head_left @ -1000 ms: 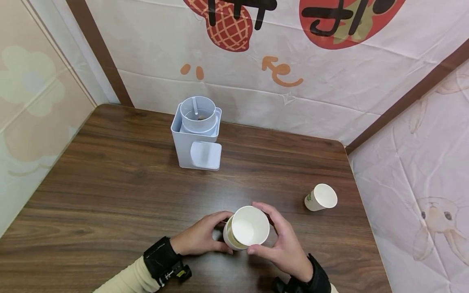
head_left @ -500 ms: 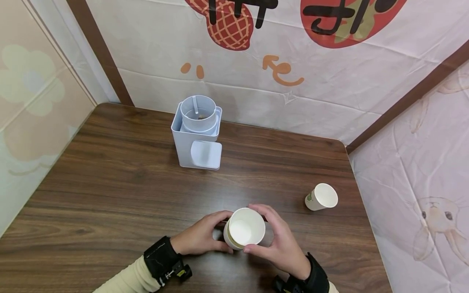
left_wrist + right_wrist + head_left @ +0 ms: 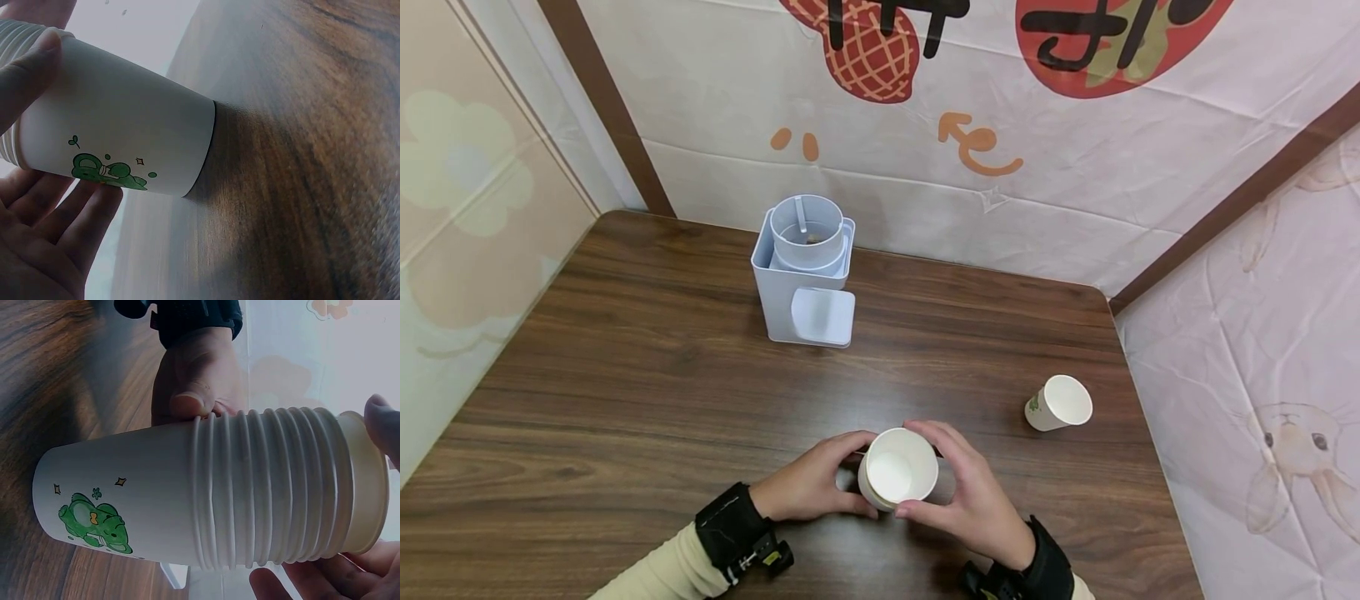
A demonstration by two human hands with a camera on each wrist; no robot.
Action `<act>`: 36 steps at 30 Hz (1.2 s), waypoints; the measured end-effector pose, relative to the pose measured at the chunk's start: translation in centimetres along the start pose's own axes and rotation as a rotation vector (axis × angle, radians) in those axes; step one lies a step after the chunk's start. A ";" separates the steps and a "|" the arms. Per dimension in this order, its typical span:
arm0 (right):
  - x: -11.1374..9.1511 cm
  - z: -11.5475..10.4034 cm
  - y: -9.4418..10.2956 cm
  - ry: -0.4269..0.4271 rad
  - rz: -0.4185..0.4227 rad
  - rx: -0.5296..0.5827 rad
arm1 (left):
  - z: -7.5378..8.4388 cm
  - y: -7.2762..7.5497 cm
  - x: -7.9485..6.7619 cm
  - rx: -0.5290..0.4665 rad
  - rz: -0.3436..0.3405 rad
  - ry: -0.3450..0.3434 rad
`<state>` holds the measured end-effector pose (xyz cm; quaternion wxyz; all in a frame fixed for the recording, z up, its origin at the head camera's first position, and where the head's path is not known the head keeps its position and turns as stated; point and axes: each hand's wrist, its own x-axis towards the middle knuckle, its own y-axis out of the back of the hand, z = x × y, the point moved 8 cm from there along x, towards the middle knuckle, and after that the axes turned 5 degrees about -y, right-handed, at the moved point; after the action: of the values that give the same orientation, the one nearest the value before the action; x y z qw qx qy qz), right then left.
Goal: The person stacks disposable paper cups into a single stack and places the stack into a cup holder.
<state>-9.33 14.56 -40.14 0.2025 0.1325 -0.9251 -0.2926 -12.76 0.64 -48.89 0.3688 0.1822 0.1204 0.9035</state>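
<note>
A stack of white paper cups (image 3: 269, 487) stands upright on the table, a green bear printed on its lowest cup. My left hand (image 3: 811, 482) grips the stack from the left, its thumb and fingers on opposite sides just under the rims in the left wrist view. At the top, my right hand (image 3: 966, 496) holds the uppermost paper cup (image 3: 901, 467) by its rim between thumb and fingers. That cup sits inside the stack, its rim a little apart from the rims below. Another paper cup (image 3: 1060, 403) is at the right, its mouth facing up and rightward.
Toward the back of the wooden table (image 3: 625, 392) stands a pale blue box-shaped holder (image 3: 790, 304) with a round container (image 3: 807, 235) in its top and a flap at its front. Printed fabric walls (image 3: 880, 200) border the table at the back and sides.
The right hand has moved slightly left with the uppermost cup, which now lines up more closely over the stack and sits deeper in it. The left hand has stayed in place.
</note>
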 end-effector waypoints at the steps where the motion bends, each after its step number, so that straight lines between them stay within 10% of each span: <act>1: 0.0 0.0 0.0 0.005 0.000 -0.002 | 0.0 0.0 0.0 0.001 0.000 0.000; 36: -0.4 0.6 -0.6 -0.004 -0.084 -0.042 | 0.0 0.0 0.0 -0.012 -0.008 0.010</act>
<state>-9.19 14.53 -41.09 0.1911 0.1663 -0.9128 -0.3203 -12.77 0.65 -48.85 0.3728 0.1750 0.1177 0.9036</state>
